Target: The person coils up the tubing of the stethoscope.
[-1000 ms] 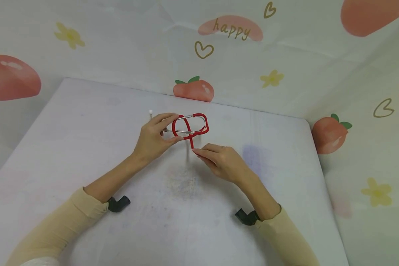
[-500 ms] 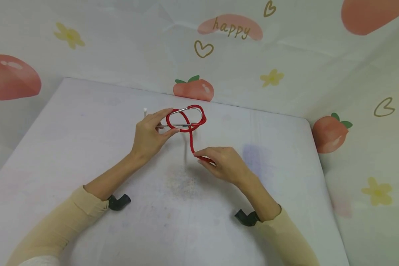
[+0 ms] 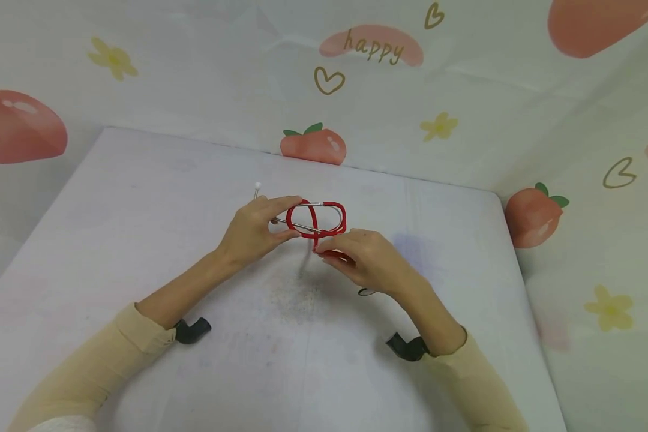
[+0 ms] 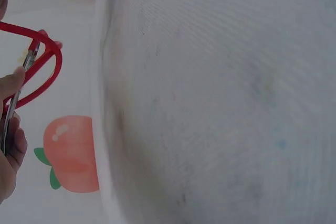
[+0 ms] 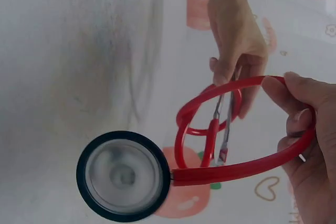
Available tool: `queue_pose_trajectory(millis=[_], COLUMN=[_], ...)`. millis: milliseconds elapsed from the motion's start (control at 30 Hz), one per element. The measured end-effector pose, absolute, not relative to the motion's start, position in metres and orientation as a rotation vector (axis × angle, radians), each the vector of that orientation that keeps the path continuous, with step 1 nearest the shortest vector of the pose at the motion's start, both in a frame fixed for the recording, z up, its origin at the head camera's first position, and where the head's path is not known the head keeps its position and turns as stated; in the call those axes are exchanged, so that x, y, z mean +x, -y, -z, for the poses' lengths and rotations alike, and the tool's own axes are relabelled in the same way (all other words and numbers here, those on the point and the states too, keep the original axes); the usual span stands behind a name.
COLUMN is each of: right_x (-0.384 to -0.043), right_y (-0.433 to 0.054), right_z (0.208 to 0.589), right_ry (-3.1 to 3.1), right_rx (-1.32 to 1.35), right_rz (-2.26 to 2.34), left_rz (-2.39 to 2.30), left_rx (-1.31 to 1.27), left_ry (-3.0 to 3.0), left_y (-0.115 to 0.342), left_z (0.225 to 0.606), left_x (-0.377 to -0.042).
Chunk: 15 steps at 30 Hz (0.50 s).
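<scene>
stethoscope (image 3: 315, 223) held at the clock's hub, over the smudgy pale table (image 3: 248, 384)! l. hand (image 3: 254, 231) at its 9 o'clock, pinching smooth, looped red tubing (image 5: 236, 171) w/ thumb & fingers, right by the shiny metal ear tubes (image 5: 228, 123); ball-shaped white eartip (image 3: 257, 185) at 10. r. hand (image 3: 372, 258), 4 o'clock, pinches rubbery tubing too. rt wrist view, 7 o'clock: round chestpiece (image 5: 123, 176), glossy disc, dark rim.
</scene>
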State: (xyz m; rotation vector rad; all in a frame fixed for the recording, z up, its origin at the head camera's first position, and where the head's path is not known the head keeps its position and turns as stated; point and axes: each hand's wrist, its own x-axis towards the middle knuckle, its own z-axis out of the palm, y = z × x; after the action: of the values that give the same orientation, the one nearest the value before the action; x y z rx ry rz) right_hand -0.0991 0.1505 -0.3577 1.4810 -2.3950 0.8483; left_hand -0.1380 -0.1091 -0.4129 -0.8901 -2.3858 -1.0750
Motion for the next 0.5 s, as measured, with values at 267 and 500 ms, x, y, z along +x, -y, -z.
queue_pose_trajectory(millis=[267, 500], right_x=[-0.102, -0.110], right_y=[-0.155, -0.155], right_z=[0.347, 0.343], right_ry=[2.475, 2.498], right_rx=[1.497, 1.465], right_rz=[-0.899, -0.899], left_rz=[1.091, 1.074], left_rx=[-0.994, -1.122], left_ry=[2.404, 2.397], left_y=[0.109, 0.102], left_z=[0.414, 0.416], left_x=[-0.134, -0.125])
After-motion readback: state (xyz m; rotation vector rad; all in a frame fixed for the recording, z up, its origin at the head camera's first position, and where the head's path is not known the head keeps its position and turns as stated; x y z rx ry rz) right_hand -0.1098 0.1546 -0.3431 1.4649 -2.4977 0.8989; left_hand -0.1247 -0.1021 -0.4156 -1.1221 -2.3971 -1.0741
